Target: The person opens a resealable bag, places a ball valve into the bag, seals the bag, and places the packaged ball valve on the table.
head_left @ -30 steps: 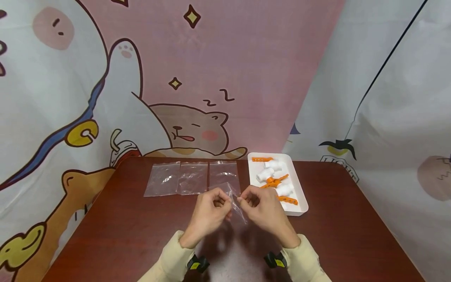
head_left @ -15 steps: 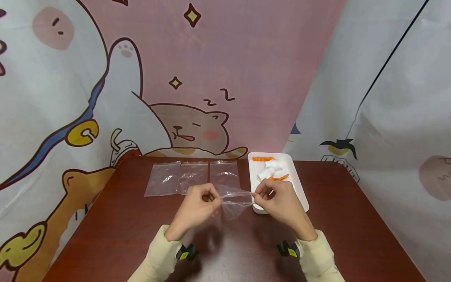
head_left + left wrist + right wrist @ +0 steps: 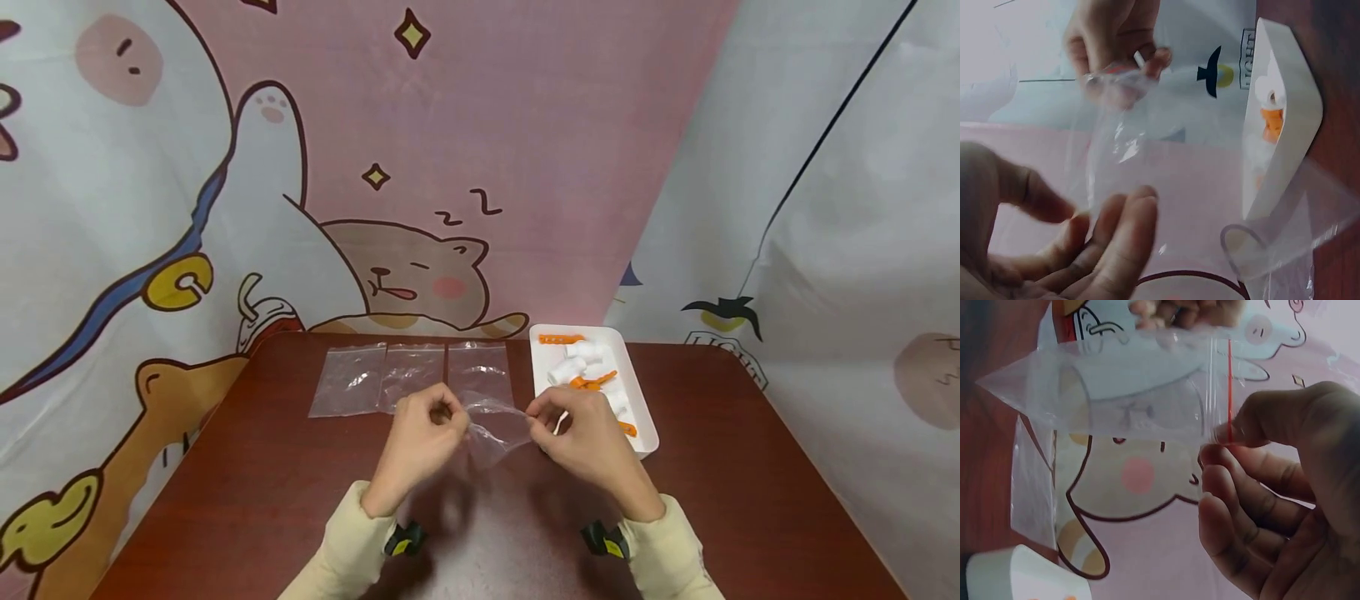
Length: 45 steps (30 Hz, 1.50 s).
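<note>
A clear zip bag (image 3: 498, 427) with a red line along its mouth is stretched between both hands above the table. My left hand (image 3: 423, 442) pinches one end of the mouth between thumb and forefinger. At the other end, the thumb and fingertips of my right hand (image 3: 588, 442) pinch the edge, the red line (image 3: 1230, 387) running right up to them. The bag's mouth gapes a little, and its body hangs slack away from the hands. Behind it, three more clear bags (image 3: 347, 379) lie flat side by side.
A white tray (image 3: 645, 417) stands behind my right hand, partly hidden by it. White pipe-like pieces (image 3: 567, 370) and orange perforated strips (image 3: 561, 339) lie in it. A printed cloth (image 3: 570, 167) hangs at the back edge of the brown table (image 3: 735, 483).
My hands have spread apart from close together, stretching the bag's mouth sideways. In the last half second the right hand has come slightly back toward the left and the mouth has widened.
</note>
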Tool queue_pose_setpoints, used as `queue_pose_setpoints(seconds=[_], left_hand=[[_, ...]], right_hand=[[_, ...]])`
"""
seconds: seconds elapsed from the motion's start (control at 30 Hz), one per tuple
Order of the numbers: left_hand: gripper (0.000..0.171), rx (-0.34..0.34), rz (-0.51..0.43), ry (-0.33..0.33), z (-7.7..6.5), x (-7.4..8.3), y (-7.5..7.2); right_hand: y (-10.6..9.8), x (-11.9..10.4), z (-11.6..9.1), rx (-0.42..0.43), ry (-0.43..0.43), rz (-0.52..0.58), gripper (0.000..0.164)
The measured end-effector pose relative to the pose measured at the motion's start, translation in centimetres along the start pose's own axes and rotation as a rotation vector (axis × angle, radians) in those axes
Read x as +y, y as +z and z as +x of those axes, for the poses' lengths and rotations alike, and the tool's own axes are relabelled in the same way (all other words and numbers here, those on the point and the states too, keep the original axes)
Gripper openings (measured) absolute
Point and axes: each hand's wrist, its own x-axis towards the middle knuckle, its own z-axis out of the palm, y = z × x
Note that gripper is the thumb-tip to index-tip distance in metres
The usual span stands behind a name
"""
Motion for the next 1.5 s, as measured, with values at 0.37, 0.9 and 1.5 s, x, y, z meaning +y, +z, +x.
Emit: queue_pose_setpoints(seconds=[0.37,0.9,1.5], left_hand=[[0.016,0.138,0.003,0.024,-0.6,0.5,1.4],[0.009,0.043,-0.117,0.196,-0.2,-0.1,1.8],[0.013,0.119,0.314,0.440,-0.1,-0.5,0.6]], right_hand=[[1.7,-1.0,-0.2,0.016,-0.047,0.021,0.021],[1.7,-1.6,-0.1,0.097,-0.001,0.023,0.019],[0.5,-0.8,0.0,0.110,0.071,-0.020,0.020]])
